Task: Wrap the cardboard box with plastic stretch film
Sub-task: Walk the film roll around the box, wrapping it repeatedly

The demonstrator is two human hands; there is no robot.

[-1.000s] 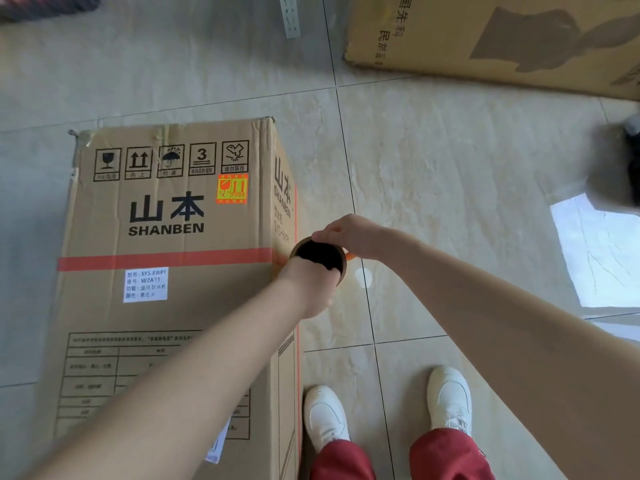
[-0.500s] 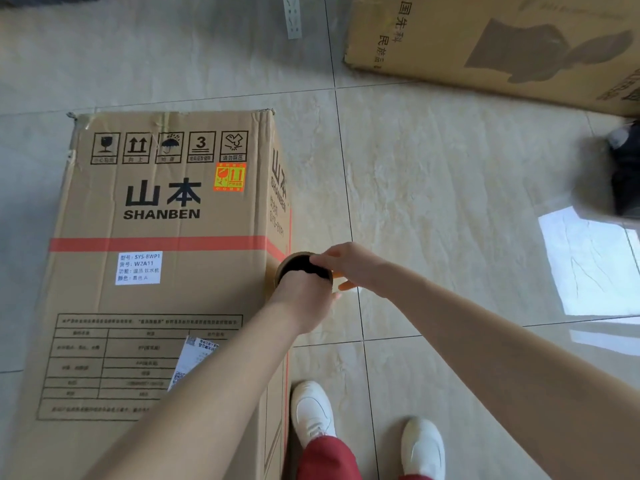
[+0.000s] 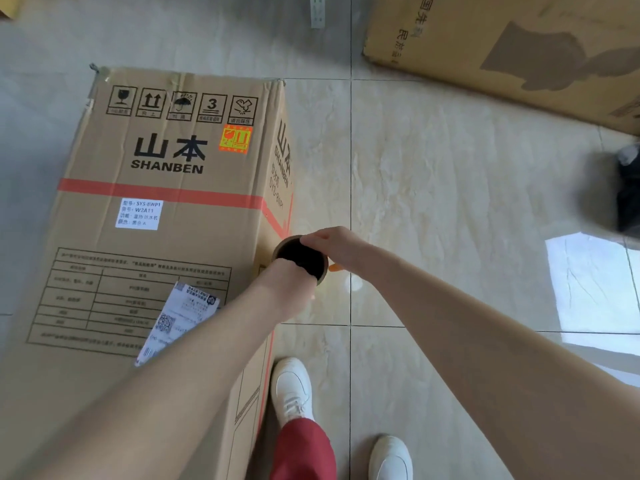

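A long SHANBEN cardboard box [image 3: 166,237] lies on the tiled floor at the left, its printed face up. I look straight down into the dark cardboard core of the stretch film roll [image 3: 301,254], which stands upright against the box's right side just below the red stripe. My left hand [image 3: 287,289] grips the roll from the near side. My right hand [image 3: 332,244] holds the roll's top rim from the far right, fingers curled over it. The roll's body and any film on the box are hidden or too faint to see.
A second flat cardboard box [image 3: 519,46] lies at the top right. A dark blurred object [image 3: 628,192] sits at the right edge above a bright sunlit patch [image 3: 595,282]. My white shoes [image 3: 292,386] stand close beside the box's right side.
Both hands and the roll have slid a little toward me along the box's right side, from the red stripe to just below it. My feet have shifted.
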